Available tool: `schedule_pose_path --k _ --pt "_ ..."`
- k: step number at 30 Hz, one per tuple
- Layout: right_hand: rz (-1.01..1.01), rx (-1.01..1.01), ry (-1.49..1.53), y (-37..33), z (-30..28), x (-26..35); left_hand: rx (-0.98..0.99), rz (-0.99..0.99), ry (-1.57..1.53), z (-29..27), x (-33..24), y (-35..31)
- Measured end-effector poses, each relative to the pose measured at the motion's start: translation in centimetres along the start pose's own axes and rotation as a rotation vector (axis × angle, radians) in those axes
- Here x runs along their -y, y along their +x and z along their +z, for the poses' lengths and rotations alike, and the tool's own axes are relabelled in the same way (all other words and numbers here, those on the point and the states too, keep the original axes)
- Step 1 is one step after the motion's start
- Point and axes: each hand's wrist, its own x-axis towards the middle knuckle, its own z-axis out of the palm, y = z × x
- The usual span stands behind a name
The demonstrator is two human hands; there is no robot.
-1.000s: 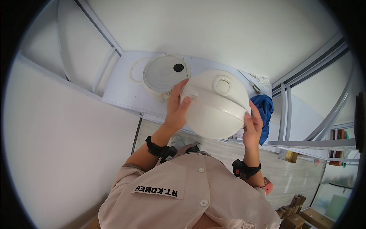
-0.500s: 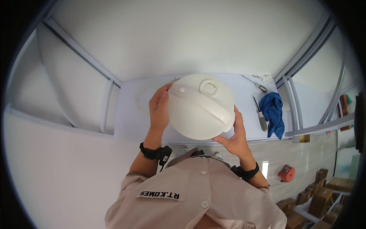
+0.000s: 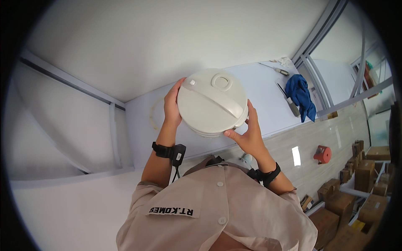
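Note:
Between my two hands is a round white rice cooker, its lid facing up, with a raised handle band across it and an oval vent near the far side. My left hand is pressed along its left side, fingers partly hidden behind the rim. On the near right side my right hand grips the edge, thumb at the front by a small tab. How the underside rests is hidden from view.
On the white table, a blue cloth lies at the right beside a screwdriver. A second screwdriver and crumpled white tissue are behind. Metal frame posts flank the table. A red stool and cardboard boxes stand lower right.
The rice cooker, held in both hands, has shifted slightly left and up in the picture and shows more level. The whole view has turned, so the table tilts and more floor shows at right.

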Motion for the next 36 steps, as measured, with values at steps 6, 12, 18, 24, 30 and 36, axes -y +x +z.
schedule_pose_path --k 6,12,18,24,30,36 --pt "0.018 -0.061 -0.007 0.5 0.1 -0.2 0.027 -0.051 -0.153 0.3 0.6 -0.7" --pt "-0.005 0.008 0.137 2.4 -1.6 -2.5 -0.105 -0.125 -0.203 2.4 -0.1 -3.6" --pt "0.007 0.163 0.288 5.1 -4.9 -5.5 -0.203 -0.117 -0.185 4.6 1.0 -6.3" --pt "-0.032 0.311 0.28 7.4 -8.1 -7.1 -0.314 -0.125 -0.028 7.4 1.8 -7.5" --pt "-0.121 0.33 0.37 8.7 -9.1 -9.7 -0.362 0.001 0.121 9.1 2.5 -8.0" --pt "-0.049 0.408 0.388 8.6 -9.8 -10.4 -0.398 0.036 0.217 10.4 2.1 -8.5"
